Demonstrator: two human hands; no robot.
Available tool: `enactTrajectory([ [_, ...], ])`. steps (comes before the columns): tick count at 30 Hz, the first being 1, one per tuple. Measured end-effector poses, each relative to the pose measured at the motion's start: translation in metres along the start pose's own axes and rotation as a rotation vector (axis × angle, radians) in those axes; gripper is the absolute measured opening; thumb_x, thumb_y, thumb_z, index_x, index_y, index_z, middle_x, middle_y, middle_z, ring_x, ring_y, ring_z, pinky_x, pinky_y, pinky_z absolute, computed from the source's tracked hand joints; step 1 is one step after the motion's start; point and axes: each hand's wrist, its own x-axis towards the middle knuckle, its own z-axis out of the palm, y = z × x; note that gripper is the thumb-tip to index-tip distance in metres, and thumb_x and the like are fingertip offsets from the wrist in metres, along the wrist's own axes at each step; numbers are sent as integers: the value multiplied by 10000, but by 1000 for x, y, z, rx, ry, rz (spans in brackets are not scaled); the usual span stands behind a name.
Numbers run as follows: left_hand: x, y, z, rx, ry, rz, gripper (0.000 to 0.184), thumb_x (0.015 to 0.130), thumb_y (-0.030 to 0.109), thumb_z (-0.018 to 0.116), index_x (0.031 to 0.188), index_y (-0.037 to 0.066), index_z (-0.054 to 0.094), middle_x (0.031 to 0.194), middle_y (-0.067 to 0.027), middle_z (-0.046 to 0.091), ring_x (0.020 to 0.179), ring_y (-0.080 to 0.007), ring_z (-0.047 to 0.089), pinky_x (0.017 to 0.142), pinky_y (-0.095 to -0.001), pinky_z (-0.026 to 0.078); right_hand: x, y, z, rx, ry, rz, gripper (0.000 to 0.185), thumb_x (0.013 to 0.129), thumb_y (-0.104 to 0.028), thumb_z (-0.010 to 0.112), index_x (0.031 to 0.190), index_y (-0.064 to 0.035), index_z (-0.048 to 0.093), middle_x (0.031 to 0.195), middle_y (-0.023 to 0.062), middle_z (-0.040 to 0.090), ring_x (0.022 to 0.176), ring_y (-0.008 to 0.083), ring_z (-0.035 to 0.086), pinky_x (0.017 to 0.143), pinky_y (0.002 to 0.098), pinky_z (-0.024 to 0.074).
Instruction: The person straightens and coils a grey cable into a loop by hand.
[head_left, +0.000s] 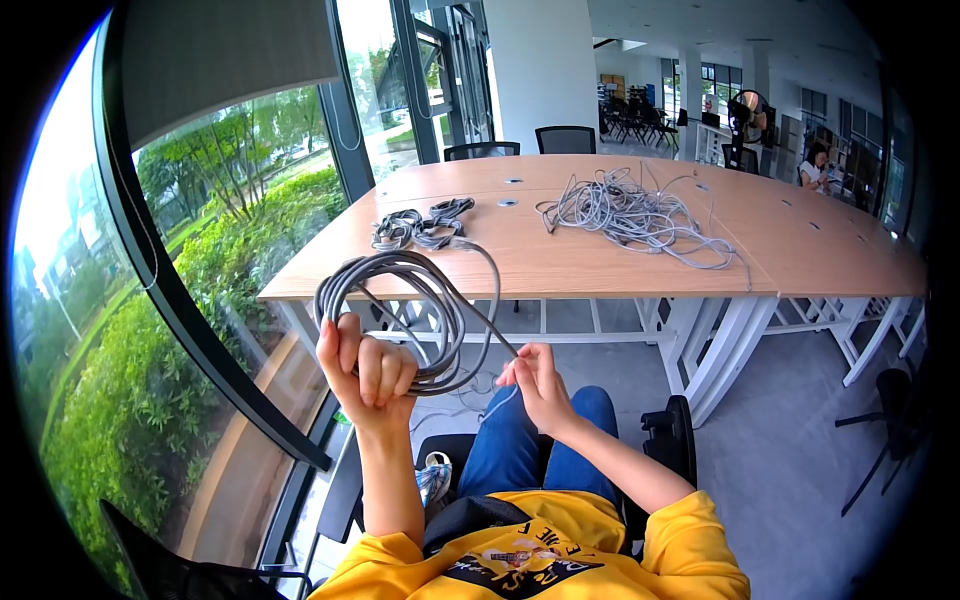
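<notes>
Several loops of grey cable (455,335) hang in a coil from my left hand (372,370), whose fingers are wrapped round them. To the right and level with the coil, my right hand (537,385) pinches a stretch of the same cable, above my lap. A loop of it rises in front of the table edge, and a thin loose length dangles below between the hands. On the wooden table (470,275), smaller dark grey coils (400,229) lie at the left. A large tangle of light grey cables (630,212) spreads over the middle right of the table.
Two black chairs (566,140) stand behind the table. White metal legs (735,340) support it. Windows (240,180) run along the left. A black fan (750,118) and a seated person (815,168) are at the far right. A dark chair (890,420) stands at the right edge.
</notes>
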Motion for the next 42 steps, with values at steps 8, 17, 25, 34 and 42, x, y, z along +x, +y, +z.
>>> enactTrajectory([
  [8, 3, -2, -12, 659, 134, -92, 326, 872, 270, 304, 573, 141, 287, 329, 37, 213, 272, -75, 124, 296, -226, 107, 44, -90, -5, -728, 36, -583, 46, 764, -65, 499, 753, -28, 475, 609, 70, 548, 519, 180, 562, 386, 255, 412],
  [17, 17, -8, -22, 711, 339, -187, 349, 862, 244, 328, 551, 89, 365, 578, -149, 535, 510, -196, 517, 519, -267, 436, 72, -141, -9, -1134, -428, -671, 71, 601, -55, 551, 654, -47, 505, 607, 45, 491, 573, 178, 541, 455, 287, 413],
  [25, 14, -34, -14, 1162, 362, -304, 378, 852, 253, 400, 660, -44, 534, 611, -86, 560, 528, -108, 509, 496, -221, 401, 63, -137, -9, -985, -542, -522, 166, 631, -18, 538, 792, 0, 502, 746, 99, 515, 663, 229, 561, 521, 317, 448],
  [34, 26, -6, -25, 833, 402, -170, 349, 829, 286, 413, 547, 87, 364, 363, -46, 361, 282, -96, 302, 288, -215, 206, 39, -108, -11, -221, -505, -69, 191, 772, -198, 547, 857, -49, 463, 687, 93, 563, 587, 210, 580, 510, 313, 438],
  [42, 16, -4, -22, 452, 524, -594, 393, 831, 288, 369, 669, -26, 541, 520, -140, 547, 427, -239, 542, 408, -265, 460, 87, -171, -1, -654, -453, -486, 98, 730, -99, 517, 773, -67, 599, 685, 90, 575, 558, 220, 556, 536, 301, 436],
])
